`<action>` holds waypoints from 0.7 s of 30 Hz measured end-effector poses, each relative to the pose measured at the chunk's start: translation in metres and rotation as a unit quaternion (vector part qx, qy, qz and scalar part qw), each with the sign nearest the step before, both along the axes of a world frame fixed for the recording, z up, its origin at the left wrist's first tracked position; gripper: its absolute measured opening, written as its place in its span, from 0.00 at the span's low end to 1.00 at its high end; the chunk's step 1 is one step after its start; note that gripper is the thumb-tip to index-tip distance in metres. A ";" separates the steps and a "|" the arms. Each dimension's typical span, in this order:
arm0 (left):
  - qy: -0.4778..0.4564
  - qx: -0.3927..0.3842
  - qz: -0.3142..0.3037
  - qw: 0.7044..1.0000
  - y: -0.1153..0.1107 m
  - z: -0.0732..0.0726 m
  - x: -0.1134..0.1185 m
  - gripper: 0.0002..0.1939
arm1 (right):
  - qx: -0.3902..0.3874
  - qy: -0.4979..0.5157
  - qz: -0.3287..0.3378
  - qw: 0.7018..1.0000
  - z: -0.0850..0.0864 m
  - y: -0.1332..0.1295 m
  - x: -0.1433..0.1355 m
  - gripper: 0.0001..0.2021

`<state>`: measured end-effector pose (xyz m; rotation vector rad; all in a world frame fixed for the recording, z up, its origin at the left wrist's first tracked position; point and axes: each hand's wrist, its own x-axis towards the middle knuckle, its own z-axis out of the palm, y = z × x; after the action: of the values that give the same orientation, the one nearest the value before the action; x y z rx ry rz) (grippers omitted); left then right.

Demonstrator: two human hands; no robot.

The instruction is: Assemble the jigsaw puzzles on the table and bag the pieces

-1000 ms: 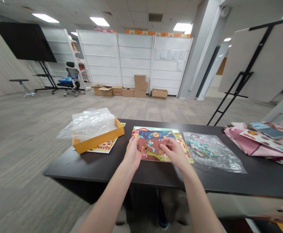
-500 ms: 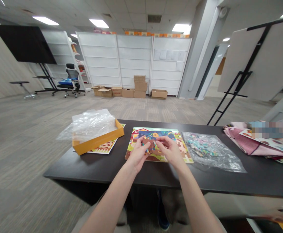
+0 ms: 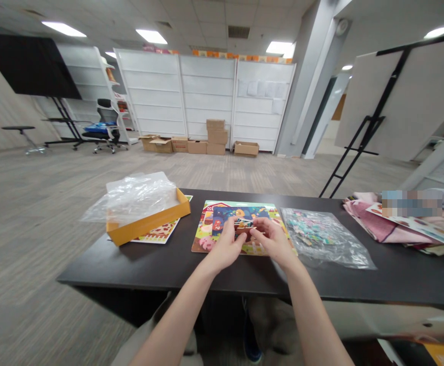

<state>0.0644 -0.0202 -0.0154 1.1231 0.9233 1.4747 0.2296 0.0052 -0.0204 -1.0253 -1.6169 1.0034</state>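
Observation:
My left hand (image 3: 226,245) and my right hand (image 3: 274,241) are close together, fingers curled around a few small jigsaw puzzle pieces (image 3: 246,230). These have brown faces and pale edges, and my fingers partly cover them. Under my hands lies a colourful farm-picture board (image 3: 199,231) with a red barn at its top left. A dark blue puzzle picture (image 3: 222,212) rests on that board, half hidden by my hands. To the right, a clear plastic bag (image 3: 349,252) contains many pastel puzzle pieces (image 3: 313,227).
At the left of the black table (image 3: 138,269) stands a yellow box tray (image 3: 149,221) with crumpled clear plastic (image 3: 141,193) in it. Another printed board (image 3: 168,232) lies partly beneath the tray. Pink cloths (image 3: 365,216) and a printed sheet are piled at the right.
The pieces in my hands have tipped from lying face-up to showing their edges, and my fingers have shifted around them. The whole view has moved slightly.

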 end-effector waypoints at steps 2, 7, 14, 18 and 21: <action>0.058 0.011 0.002 0.998 0.003 -0.005 -0.001 0.20 | 0.009 -0.024 -0.012 1.000 -0.001 -0.001 0.005 0.11; 0.125 0.033 0.017 0.991 0.008 -0.015 -0.006 0.22 | 0.033 -0.103 -0.016 0.994 -0.004 -0.003 0.011 0.14; 0.192 0.062 0.009 0.979 0.006 -0.012 -0.004 0.21 | 0.067 -0.183 -0.007 0.981 0.002 -0.008 0.011 0.09; 0.244 0.102 0.033 0.964 0.008 -0.001 0.016 0.22 | 0.073 -0.126 -0.100 0.984 0.007 -0.013 0.031 0.11; 0.399 0.185 0.042 0.897 0.007 0.007 0.039 0.16 | 0.063 -0.001 -0.204 0.977 0.013 -0.016 0.062 0.16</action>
<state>0.1034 -0.0130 -0.0085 2.0801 1.2738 1.2772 0.2911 -0.0106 -0.0075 -1.2064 -1.3757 0.6155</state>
